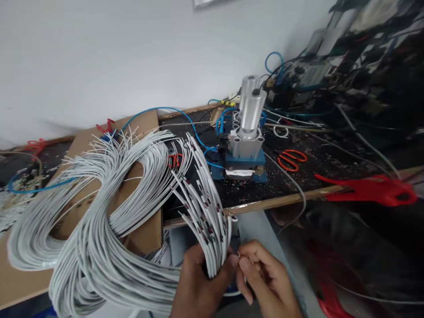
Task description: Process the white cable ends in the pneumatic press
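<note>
My left hand (202,282) is wrapped round a thick bundle of white cables (207,212), whose cut ends fan upward and show small dark and red inner wires. Beside it, my right hand (265,278) pinches a thin wire end (239,255) between thumb and forefinger, close to my left thumb. The bundle runs back to the left into large loops of white cable (115,247), which lie on a sheet of cardboard (145,229).
A pneumatic press (247,137) with silver cylinders and a blue base stands on the black bench, fed by blue air hoses (159,108). Orange-handled scissors (291,160) lie beside it. A red air gun (371,190) rests at the bench's right edge. Wire scraps litter the top.
</note>
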A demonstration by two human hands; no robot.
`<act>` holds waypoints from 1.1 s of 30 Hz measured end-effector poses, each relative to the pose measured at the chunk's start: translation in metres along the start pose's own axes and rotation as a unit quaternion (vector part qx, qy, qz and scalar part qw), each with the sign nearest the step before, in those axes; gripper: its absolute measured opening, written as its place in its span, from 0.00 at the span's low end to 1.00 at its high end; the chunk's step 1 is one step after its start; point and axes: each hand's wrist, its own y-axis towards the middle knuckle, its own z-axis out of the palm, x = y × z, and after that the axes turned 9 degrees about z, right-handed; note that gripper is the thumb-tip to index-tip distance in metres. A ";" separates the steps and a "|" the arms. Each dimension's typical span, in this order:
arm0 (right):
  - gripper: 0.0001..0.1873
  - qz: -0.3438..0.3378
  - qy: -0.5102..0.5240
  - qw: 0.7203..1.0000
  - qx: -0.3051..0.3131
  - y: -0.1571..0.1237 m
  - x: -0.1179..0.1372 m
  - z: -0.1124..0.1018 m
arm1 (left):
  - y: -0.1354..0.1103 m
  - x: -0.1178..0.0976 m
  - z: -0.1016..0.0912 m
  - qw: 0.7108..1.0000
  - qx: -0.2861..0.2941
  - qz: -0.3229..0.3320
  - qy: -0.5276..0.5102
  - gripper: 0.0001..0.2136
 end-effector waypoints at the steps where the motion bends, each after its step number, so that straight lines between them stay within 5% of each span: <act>1: 0.25 0.002 0.002 1.000 0.002 0.000 0.000 0.001 | 0.000 -0.003 0.002 1.000 0.002 0.000 -0.006 0.08; 8: 0.26 0.024 -0.004 1.000 0.010 0.004 -0.003 0.001 | -0.003 0.000 0.004 1.000 -0.029 0.003 -0.009 0.04; 13: 0.23 -0.041 -0.123 0.991 -0.016 0.002 0.001 -0.007 | 0.000 0.013 0.002 0.997 -0.021 0.073 0.022 0.04; 22: 0.10 -0.203 -0.429 0.880 -0.028 -0.006 0.032 -0.031 | 0.001 0.006 0.011 0.992 -0.008 0.114 0.059 0.05; 24: 0.10 -0.190 -0.401 0.896 -0.027 -0.005 0.029 -0.028 | 0.002 0.006 0.011 0.993 -0.007 0.102 0.054 0.05; 28: 0.20 -0.046 -0.130 0.990 -0.024 -0.001 0.000 -0.005 | 0.002 0.009 0.006 0.996 -0.020 0.076 0.030 0.06; 33: 0.23 0.009 0.092 0.996 -0.020 0.001 -0.033 0.021 | -0.004 0.011 0.004 0.997 -0.045 0.055 0.011 0.09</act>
